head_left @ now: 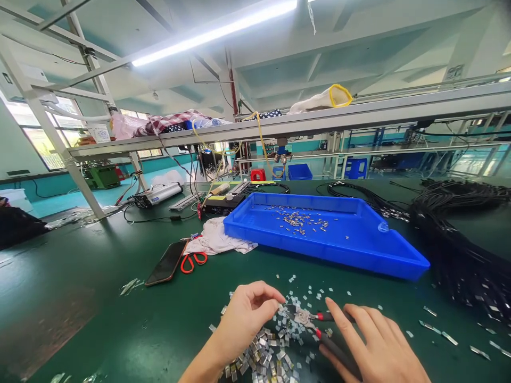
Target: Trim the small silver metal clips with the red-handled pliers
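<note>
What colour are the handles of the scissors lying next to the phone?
Orange-red; the scissors show best in the head view.

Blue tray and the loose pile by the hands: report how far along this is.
Done: only a thin scatter of metal pieces lies in the blue tray. In hand: the left hand pinches at the top of the pile while the right hand lies on the pliers. Left: the pile on the green table looks far bigger than the tray's lot, so most probably remains.
</note>
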Demonstrator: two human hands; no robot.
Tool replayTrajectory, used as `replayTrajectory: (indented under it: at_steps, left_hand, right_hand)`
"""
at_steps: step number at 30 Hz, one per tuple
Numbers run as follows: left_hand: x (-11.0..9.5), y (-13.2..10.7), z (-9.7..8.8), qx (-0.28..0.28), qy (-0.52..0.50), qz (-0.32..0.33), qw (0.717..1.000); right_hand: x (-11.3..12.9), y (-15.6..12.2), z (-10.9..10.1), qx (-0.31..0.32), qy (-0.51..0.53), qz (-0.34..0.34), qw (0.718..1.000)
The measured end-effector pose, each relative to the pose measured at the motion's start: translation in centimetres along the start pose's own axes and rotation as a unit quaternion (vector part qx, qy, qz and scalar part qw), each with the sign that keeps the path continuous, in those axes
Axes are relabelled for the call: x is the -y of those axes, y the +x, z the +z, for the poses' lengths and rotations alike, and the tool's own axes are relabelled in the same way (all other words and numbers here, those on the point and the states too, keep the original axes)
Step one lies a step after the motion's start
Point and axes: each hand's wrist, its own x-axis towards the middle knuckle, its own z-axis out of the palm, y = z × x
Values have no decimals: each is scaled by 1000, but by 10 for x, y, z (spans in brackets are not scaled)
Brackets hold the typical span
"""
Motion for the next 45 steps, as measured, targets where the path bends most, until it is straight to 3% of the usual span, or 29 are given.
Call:
replayTrajectory:
  at_steps: [23, 40, 45]
  left_hand:
    - [5, -2, 4, -21, 37, 15, 999]
    - [11, 0, 9, -92, 75, -27, 993]
    - [16, 0, 10, -90, 72, -35, 993]
  right_hand:
    - [4, -1, 3, 15, -1, 11, 1000]
    - [8, -14, 12, 36, -48, 8, 998]
    - [10, -17, 14, 39, -33, 21, 998]
